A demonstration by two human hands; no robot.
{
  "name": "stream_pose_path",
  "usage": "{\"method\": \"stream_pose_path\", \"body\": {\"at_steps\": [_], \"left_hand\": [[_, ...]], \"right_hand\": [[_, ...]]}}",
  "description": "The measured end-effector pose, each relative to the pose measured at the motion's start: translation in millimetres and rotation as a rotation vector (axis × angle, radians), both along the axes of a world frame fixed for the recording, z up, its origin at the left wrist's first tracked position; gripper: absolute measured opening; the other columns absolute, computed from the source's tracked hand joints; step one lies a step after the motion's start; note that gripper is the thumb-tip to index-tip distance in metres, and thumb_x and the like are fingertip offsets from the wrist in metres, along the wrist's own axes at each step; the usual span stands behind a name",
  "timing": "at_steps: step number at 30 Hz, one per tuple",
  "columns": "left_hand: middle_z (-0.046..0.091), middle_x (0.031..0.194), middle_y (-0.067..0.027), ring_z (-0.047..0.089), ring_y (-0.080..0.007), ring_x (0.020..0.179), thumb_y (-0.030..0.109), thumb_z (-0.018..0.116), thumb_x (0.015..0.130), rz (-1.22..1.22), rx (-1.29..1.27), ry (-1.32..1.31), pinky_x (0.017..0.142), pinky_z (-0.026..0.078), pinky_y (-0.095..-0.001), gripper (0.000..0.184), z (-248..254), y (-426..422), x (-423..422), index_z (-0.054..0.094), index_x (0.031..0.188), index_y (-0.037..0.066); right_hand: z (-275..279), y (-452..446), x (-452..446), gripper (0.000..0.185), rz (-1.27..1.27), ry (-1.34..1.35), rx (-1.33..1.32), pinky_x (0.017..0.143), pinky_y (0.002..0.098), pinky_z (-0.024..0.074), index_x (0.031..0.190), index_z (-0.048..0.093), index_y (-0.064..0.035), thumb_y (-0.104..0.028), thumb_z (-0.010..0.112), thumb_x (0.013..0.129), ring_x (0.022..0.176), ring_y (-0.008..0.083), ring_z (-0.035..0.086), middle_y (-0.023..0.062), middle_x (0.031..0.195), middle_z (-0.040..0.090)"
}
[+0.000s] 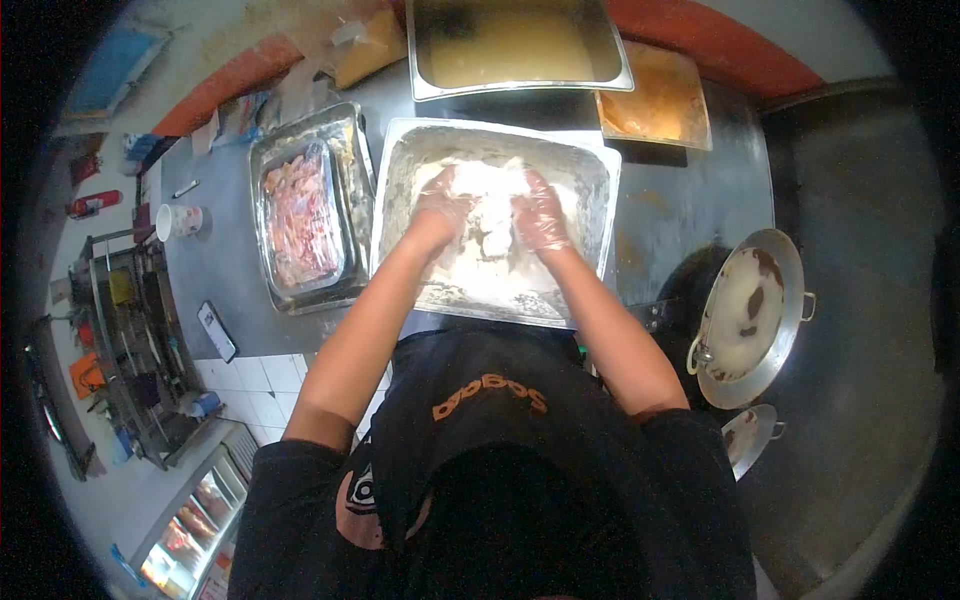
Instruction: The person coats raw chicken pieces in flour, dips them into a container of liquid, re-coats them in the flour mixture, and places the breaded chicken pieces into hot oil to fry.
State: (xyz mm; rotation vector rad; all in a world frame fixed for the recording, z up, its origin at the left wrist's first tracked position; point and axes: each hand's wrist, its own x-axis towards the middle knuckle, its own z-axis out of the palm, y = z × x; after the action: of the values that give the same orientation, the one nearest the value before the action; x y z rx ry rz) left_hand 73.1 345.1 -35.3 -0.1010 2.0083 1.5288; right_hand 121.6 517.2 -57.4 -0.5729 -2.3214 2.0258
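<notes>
Both hands wear thin clear plastic gloves and are inside a deep metal pan holding white powder that looks like flour. My left hand lies in the powder left of the middle, fingers stretched toward the far side. Opposite it, my right hand rests in the powder, thumb apart from its extended fingers. Between the hands is a bright, lumpy white area; whether it covers pieces of food cannot be made out. Glare and powder hide some fingertips.
Left of the pan, a tray of raw meat pieces sits in a larger tray. Behind stands a deep pan of cloudy yellowish liquid. A wok is at right. A cup and phone lie left.
</notes>
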Motion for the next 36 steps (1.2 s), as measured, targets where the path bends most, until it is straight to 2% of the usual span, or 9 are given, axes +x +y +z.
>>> {"method": "stream_pose_path", "body": {"at_steps": [3,5,8,12,15,18,26,31,36], "left_hand": [[0.047,0.131,-0.0259,0.045,-0.0301,0.123,0.018,0.061,0.083,-0.214,-0.181,0.211,0.102,0.035,-0.0323,0.065,35,-17,-3,0.033,0.136,-0.008],[0.042,0.135,-0.027,0.042,-0.0326,0.125,0.023,0.059,0.083,-0.554,-0.517,0.331,0.104,0.032,-0.0329,0.066,-38,-35,2,0.034,0.136,-0.007],[0.045,0.132,-0.0265,0.04,-0.0367,0.125,0.03,0.058,0.086,-0.558,-0.533,0.227,0.107,0.028,-0.0362,0.071,5,-13,15,0.026,0.141,-0.002],[0.044,0.133,-0.0254,0.039,-0.0312,0.127,0.023,0.051,0.09,-0.765,-0.304,0.059,0.105,0.031,-0.0368,0.067,-16,-2,18,0.02,0.14,-0.009],[0.052,0.127,-0.0194,0.045,-0.0226,0.12,0.017,0.05,0.092,0.045,0.01,-0.309,0.098,0.04,-0.0336,0.061,6,21,40,0.021,0.143,0.0],[0.053,0.125,-0.0185,0.052,-0.0222,0.112,0.017,0.056,0.091,0.274,0.294,-0.306,0.09,0.045,-0.032,0.059,3,15,39,0.027,0.141,0.002],[0.051,0.127,-0.0193,0.052,-0.0259,0.114,0.018,0.056,0.088,-0.006,-0.349,0.035,0.095,0.041,-0.0326,0.062,-3,-27,18,0.028,0.139,-0.003],[0.053,0.125,-0.0187,0.052,-0.0246,0.113,0.025,0.056,0.09,0.048,-0.1,-0.082,0.095,0.041,-0.0338,0.059,-52,-41,11,0.035,0.135,-0.006],[0.062,0.1,-0.0104,0.059,-0.0174,0.077,0.024,0.06,0.089,0.384,0.271,-0.46,0.061,0.049,-0.0327,0.045,-75,12,-5,0.048,0.128,0.004]], "right_hand": [[-1,17,4,0.056,0.159,-0.435,0.271,0.092,0.0371,0.0453,0.13,0.043,0.0042,-0.017,0.056,0.081,0.103,0.0323,0.059,0.0227,0.114,0.059],[9,6,25,0.077,0.128,-0.438,0.251,0.108,0.0372,0.03,0.14,0.02,0.0102,-0.024,0.053,0.079,0.125,0.0335,0.044,0.029,0.131,0.045],[-8,-28,36,0.092,0.51,-0.551,0.419,0.114,0.0439,-0.0052,0.141,0.003,0.0128,-0.025,0.057,0.076,0.141,0.0326,0.013,0.031,0.14,0.034],[15,-56,23,0.093,0.385,-0.603,0.277,0.113,0.0355,0.0133,0.145,0.01,0.0042,-0.017,0.064,0.072,0.134,0.0304,0.031,0.0271,0.143,0.032],[34,-57,27,0.077,0.101,-0.457,0.144,0.1,0.0336,0.0377,0.141,0.023,0.0065,-0.018,0.063,0.079,0.122,0.0323,0.046,0.0278,0.134,0.043],[39,-35,30,0.05,0.16,-0.203,0.134,0.092,0.036,0.0427,0.127,0.043,0.0057,-0.018,0.058,0.085,0.106,0.0329,0.057,0.0256,0.115,0.057],[17,-9,40,0.04,0.166,0.149,0.789,0.086,0.0373,0.0477,0.116,0.052,0.002,-0.019,0.063,0.084,0.091,0.0343,0.061,0.0189,0.107,0.062],[48,4,15,0.058,0.039,-0.221,-0.368,0.103,0.0426,0.0355,0.125,0.045,0.0045,-0.028,0.064,0.081,0.119,0.0387,0.046,0.0272,0.121,0.052],[-38,-8,-36,0.065,0.066,-0.352,0.698,0.101,0.044,0.0374,0.133,0.041,0.0003,-0.037,0.059,0.083,0.118,0.0443,0.047,0.0303,0.125,0.049]]}}
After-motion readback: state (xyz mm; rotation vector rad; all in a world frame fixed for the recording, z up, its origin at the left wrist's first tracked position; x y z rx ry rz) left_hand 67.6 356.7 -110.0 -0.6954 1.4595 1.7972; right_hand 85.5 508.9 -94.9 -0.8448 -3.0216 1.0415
